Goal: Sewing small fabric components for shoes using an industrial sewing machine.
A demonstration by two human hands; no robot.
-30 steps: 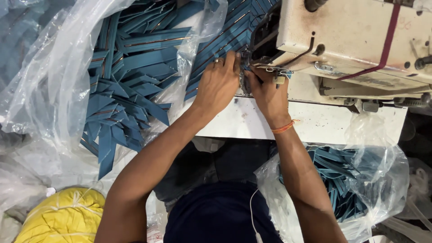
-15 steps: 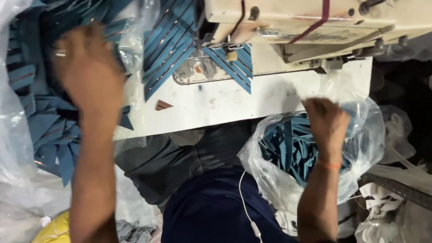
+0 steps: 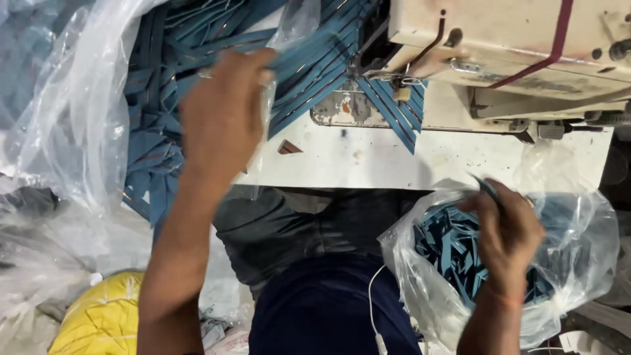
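Blue fabric strips [image 3: 309, 72] are being gathered by the left hand [image 3: 223, 112], fingers curled over them; below, one strip [image 3: 488, 189] is being pinched by the right hand [image 3: 509, 236] above a clear plastic bag [image 3: 578, 263], seemingly for sorting.

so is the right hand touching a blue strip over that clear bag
Touching. The head view shows the right hand over the clear plastic bag with a blue strip pinched at its fingertips, the strip's end poking up past them.

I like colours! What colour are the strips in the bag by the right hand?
The strips are dark teal blue, seen in the head view.
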